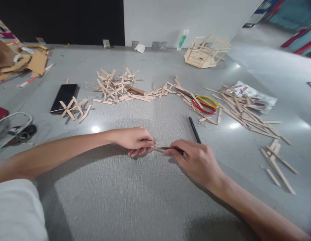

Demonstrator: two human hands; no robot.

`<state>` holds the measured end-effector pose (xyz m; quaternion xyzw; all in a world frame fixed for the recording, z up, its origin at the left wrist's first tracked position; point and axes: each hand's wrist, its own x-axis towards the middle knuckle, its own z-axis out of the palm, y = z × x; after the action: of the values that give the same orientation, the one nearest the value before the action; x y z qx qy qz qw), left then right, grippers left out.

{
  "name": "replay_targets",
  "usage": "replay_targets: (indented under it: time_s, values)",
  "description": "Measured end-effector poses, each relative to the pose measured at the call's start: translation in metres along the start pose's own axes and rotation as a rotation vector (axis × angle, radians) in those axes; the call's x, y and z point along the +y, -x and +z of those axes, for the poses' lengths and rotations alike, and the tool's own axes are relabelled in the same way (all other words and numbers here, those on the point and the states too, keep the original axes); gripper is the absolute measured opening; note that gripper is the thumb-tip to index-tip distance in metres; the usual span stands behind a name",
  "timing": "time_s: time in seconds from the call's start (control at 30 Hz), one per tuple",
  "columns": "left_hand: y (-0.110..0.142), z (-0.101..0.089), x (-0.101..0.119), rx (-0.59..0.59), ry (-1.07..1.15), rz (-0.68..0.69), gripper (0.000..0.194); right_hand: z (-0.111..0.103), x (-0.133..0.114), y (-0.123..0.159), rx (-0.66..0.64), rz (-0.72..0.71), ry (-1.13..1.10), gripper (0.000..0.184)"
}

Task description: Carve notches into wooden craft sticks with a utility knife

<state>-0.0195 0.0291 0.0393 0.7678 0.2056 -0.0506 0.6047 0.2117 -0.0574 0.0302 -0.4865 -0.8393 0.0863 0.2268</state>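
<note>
Just above the tabletop, in the middle of the head view, my two hands meet over a thin wooden stick (158, 148). My left hand (135, 141) is closed and pinches its left end between thumb and fingers. From the right, my right hand (195, 160) is closed around a slim, dark-brown flat piece whose tip lies along the stick. The fingers hide most of that piece, so its kind is unclear. A black pen (194, 129) lies just beyond my right hand.
Behind the hands lie a heap of craft sticks (115, 85) and scissors (205, 103) with red and yellow handles. More wooden sticks (246, 110) are at right. A phone (65, 97) lies at left. A wooden stick frame (205, 53) and a glue tube (183, 40) stand near the wall.
</note>
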Motion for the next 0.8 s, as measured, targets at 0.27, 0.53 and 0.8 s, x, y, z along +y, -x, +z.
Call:
replay_targets:
  time_s: [0.27,0.53,0.8]
  values:
    - [-0.0008,-0.0004,0.0019,-0.039,-0.08,0.041,0.024,0.0063,-0.003,-0.0003,-0.136,0.023,-0.085,0.038]
    - [-0.0017,-0.0013,0.0003,-0.033,-0.07,0.063,0.025,0.0073,-0.0042,0.006,-0.108,0.002,0.009,0.033]
    - [-0.0017,-0.0004,0.0004,-0.028,-0.079,0.052,0.026,0.0042,-0.0036,0.0035,-0.141,-0.013,0.002,0.031]
